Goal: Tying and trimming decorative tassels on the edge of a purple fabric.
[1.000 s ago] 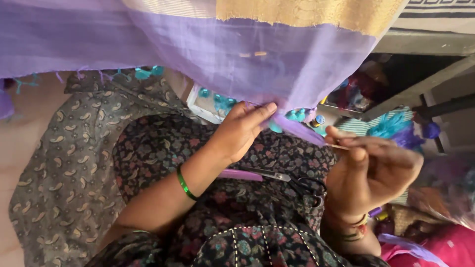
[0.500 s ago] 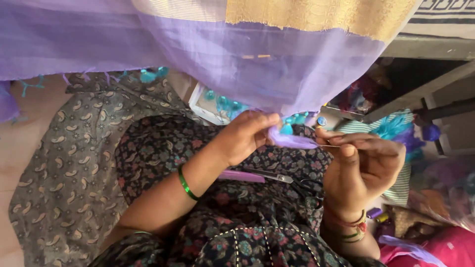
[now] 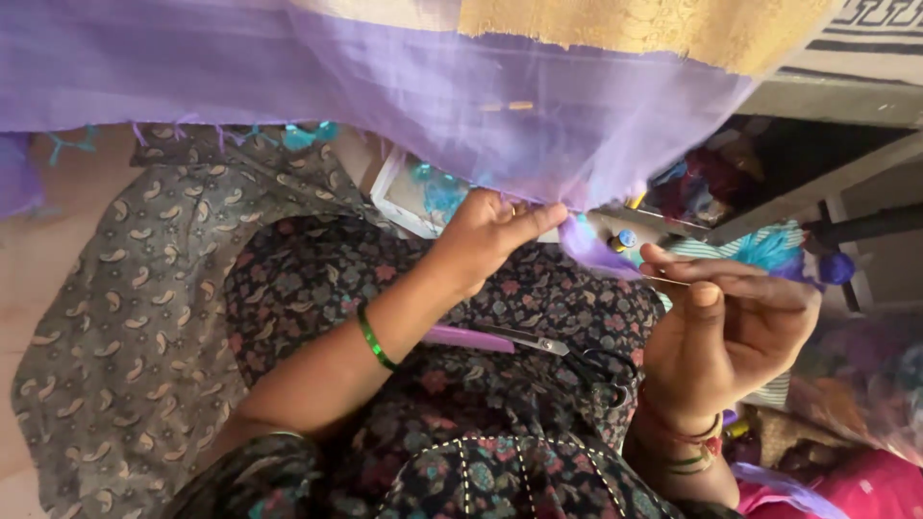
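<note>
Purple fabric (image 3: 404, 96) edge being pinched by left hand (image 3: 486, 235); thin needle (image 3: 668, 281) being gripped by right hand (image 3: 731, 332) at 3 o'clock. Scissors (image 3: 577, 356) lying on lap.

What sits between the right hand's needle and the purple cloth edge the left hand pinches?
Nothing visible. The right hand holds the needle beside the purple cloth edge pinched by the left hand; scissors lie lower on the lap.

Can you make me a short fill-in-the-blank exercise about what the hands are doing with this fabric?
1. The left hand pinches the edge of the sheer ____ fabric.
2. The left wrist wears a thin ____ bangle.
3. A pair of black-handled scissors rests on the person's ____.
4. The right hand holds a thin ____.

Missing words: purple; green; lap; needle
</note>
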